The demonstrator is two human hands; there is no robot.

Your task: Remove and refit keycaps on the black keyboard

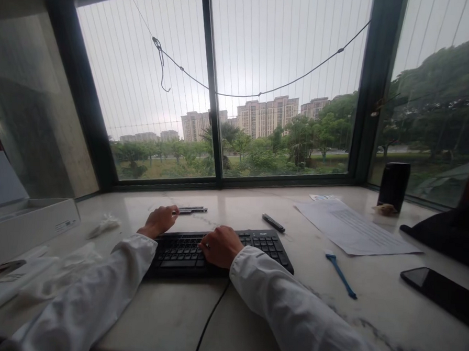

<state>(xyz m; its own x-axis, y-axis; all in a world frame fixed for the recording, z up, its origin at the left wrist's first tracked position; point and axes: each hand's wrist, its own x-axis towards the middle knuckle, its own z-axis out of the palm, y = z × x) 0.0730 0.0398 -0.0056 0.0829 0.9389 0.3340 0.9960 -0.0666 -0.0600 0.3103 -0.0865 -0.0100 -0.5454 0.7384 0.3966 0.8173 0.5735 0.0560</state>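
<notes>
Left fingers [173, 210] near keyboard's [185, 249] far edge

two hands [159, 221] [223, 245], one keyboard [181, 251], one phone [442, 294], one cylinder [394, 185]

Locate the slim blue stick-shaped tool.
Head view, right half: the slim blue tool lies between the black rectangular keyboard and the black rectangular phone, below the white paper sheet.

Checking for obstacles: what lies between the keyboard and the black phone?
In the head view, a slim blue tool lies between keyboard and phone.
</notes>
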